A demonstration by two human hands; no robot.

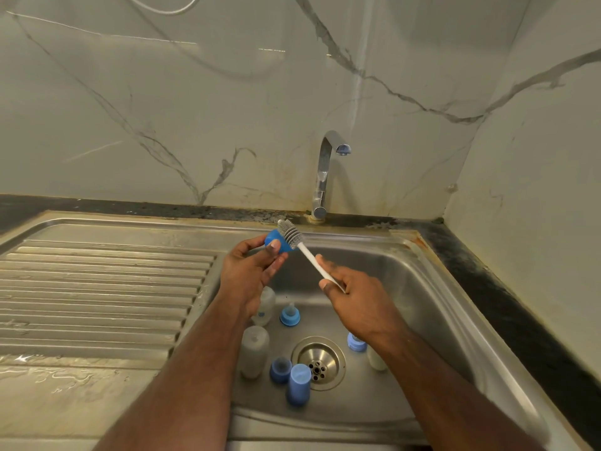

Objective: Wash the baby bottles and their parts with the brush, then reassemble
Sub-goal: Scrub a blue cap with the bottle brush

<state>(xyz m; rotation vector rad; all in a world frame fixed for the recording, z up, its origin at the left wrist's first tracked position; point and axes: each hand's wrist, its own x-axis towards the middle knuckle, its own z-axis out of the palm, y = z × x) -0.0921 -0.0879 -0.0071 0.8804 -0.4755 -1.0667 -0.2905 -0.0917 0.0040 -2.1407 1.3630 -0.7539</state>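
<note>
Item in hand: blue cap [274, 241], pinched by left hand [250, 271] above the sink [422, 288] basin, up-left of the drain [318, 362]. Right hand [354, 299] grips the brush [290, 234] handle; bristles lie against the cap.

Progress, judged: early; nothing reassembled.

Remaining: two bottles [254, 351] left of the drain, a third right of it half hidden by the forearm; nipple ring [289, 315] beyond; two blue cups [298, 384] beside it.

Unclear: whether the tap [325, 170] runs.
</note>
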